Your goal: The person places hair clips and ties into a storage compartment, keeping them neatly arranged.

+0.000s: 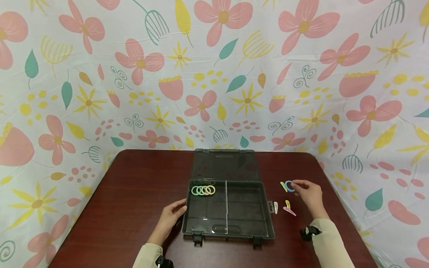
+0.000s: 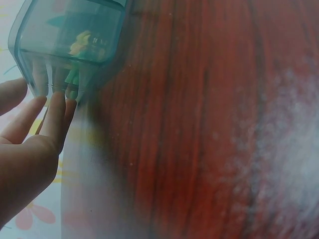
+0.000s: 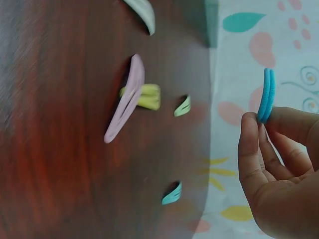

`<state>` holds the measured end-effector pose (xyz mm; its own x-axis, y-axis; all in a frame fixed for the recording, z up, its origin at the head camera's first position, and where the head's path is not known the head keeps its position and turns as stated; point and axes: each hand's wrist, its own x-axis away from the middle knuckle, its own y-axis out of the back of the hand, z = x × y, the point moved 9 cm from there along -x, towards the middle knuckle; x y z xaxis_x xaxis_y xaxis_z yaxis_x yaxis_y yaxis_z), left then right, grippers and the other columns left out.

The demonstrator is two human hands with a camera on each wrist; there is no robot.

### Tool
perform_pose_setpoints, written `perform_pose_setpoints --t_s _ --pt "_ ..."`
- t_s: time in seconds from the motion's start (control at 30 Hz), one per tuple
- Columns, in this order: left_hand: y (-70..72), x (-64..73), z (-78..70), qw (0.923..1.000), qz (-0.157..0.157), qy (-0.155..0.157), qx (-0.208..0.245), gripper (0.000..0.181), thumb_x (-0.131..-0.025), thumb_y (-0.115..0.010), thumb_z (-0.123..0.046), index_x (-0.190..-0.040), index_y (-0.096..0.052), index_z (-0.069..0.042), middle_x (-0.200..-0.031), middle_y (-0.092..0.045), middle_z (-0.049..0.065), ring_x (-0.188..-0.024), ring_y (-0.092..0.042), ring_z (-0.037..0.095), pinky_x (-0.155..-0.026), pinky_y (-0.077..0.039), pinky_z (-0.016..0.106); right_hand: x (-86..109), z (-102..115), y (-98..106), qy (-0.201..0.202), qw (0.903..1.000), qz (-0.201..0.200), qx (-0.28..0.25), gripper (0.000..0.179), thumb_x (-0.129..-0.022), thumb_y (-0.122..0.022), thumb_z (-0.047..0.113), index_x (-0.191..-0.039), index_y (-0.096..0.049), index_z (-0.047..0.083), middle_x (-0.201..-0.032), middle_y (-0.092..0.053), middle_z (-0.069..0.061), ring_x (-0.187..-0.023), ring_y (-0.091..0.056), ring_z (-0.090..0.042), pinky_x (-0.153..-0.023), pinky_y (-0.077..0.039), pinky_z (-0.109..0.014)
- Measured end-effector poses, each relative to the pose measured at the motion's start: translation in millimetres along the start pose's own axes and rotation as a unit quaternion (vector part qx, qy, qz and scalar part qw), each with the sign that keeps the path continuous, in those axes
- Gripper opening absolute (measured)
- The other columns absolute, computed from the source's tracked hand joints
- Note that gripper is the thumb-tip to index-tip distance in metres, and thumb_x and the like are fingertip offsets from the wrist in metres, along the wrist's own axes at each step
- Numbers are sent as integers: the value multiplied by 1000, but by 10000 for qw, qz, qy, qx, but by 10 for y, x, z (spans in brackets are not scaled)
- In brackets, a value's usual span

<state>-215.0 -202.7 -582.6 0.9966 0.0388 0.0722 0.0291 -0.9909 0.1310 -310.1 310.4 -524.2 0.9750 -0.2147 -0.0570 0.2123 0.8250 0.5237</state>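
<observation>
1 open grey case (image 1: 246, 214), left hand (image 1: 168, 219) touching its side, fingers nearly straight. Right hand (image 1: 310, 195), thumb and fingertip pinching 1 blue hair ring (image 3: 267, 94), right of the case; likely light, springy, best held by the rim.

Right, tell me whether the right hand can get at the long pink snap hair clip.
Probably yes: the pink clip lies near the right hand, across a yellow snap hair clip, with nothing over it. The fingers, though, pinch a blue ring-shaped hair tie.
</observation>
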Motion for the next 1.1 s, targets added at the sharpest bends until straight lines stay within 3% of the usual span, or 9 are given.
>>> perform_pose_setpoints --t_s 0.43,0.8,1.0,1.1 --pt "7 10 -21 9999 -44 116 57 40 -95 -62 -14 -130 -57 4 -131 -56 22 -122 -51 33 -92 -47 29 -10 442 -246 126 9973 394 -605 42 -90 -69 31 -116 -67 -2 -104 -68 -16 -70 -66 -5 -63 -53 -23" --pt "13 1 33 9997 -72 208 136 39 -94 -64 -14 -129 -59 1 -130 -57 20 -122 -51 32 -93 -47 31 27 689 -774 83 9864 1170 -1151 42 -89 -70 30 -117 -66 -1 -110 -65 -11 -84 -69 -22 -74 -55 -27" --pt "12 -9 39 9996 -97 192 173 38 -93 -64 -12 -128 -60 1 -129 -58 20 -122 -52 32 -92 -47 30 76 868 -1041 132 9800 1398 -1410 35 -89 -70 22 -115 -67 -3 -109 -65 -16 -86 -68 -29 -83 -53 -45" --pt "15 -16 48 9996 -124 201 178 37 -93 -63 -11 -128 -60 1 -129 -58 20 -122 -52 32 -93 -47 31 120 979 -1165 108 9762 1542 -1519 33 -89 -70 18 -114 -67 -4 -109 -64 -18 -87 -68 -31 -83 -53 -45"
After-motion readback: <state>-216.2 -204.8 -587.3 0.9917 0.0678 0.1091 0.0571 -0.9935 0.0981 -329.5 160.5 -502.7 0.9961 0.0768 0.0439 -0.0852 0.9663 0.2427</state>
